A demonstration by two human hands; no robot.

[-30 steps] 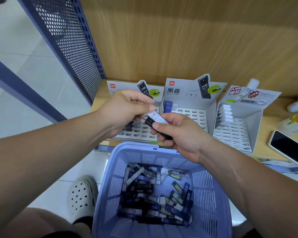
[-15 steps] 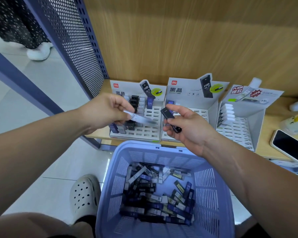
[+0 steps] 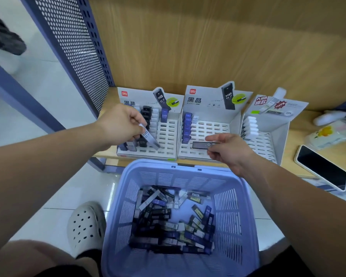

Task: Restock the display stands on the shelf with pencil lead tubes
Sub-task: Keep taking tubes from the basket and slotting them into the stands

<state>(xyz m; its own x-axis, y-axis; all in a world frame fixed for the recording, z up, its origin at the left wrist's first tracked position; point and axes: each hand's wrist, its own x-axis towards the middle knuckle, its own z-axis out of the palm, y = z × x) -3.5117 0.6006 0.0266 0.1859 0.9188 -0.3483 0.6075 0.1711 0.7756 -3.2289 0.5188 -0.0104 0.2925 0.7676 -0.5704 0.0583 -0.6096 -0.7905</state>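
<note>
Our left hand (image 3: 120, 126) pinches a pale tube (image 3: 150, 137) for the left stand (image 3: 168, 141), right hand (image 3: 231, 151) a dark tube (image 3: 202, 145) for the middle stand (image 3: 214, 124), we reckon.

Shows left hand (image 3: 120, 124) and right hand (image 3: 232, 150) bare, with both forearms uncovered all the way to the frame edges. Wears an off-white clog (image 3: 86, 222) on one foot, with a rounded toe and an upper dotted with round vent holes, plus a black sock or cuff (image 3: 87, 255) at the ankle, can't tell which. Has a bare knee (image 3: 24, 258) at lower left, bordered by dark fabric (image 3: 68, 271) along the bottom edge, blurred, garment type unclear.
</note>
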